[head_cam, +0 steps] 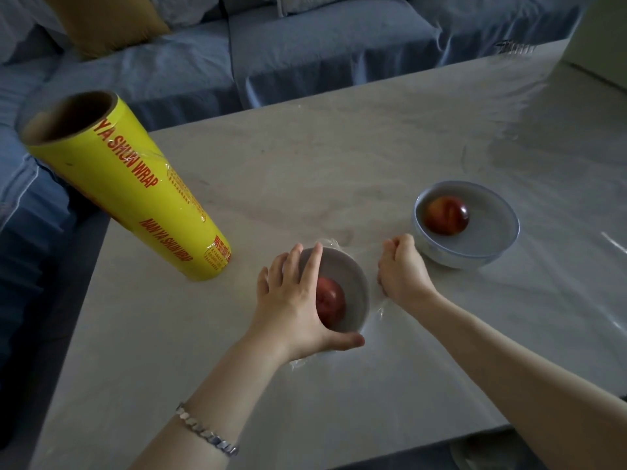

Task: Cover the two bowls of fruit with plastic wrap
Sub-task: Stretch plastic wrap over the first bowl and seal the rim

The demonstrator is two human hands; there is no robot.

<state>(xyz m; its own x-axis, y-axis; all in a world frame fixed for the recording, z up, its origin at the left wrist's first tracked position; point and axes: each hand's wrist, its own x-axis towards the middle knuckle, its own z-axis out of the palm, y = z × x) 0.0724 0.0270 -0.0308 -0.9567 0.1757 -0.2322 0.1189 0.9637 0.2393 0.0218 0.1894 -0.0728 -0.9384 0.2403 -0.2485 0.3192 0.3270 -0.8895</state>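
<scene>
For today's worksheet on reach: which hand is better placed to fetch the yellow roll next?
Likely the left hand: it rests on the near bowl, nearer the roll; the right hand lies farther off.

The left hand [288, 300] lies over the near bowl [353, 279] and hides its left side and part of the red fruit [334, 301]. The fingertips of the right hand [402, 269] are curled under, so whether they pinch the plastic wrap [380, 312] is not clear. The small print on the yellow roll [135, 191] is not readable. At the far right corner of the table [237, 368] a dark thing [514, 47] is blurred.
</scene>
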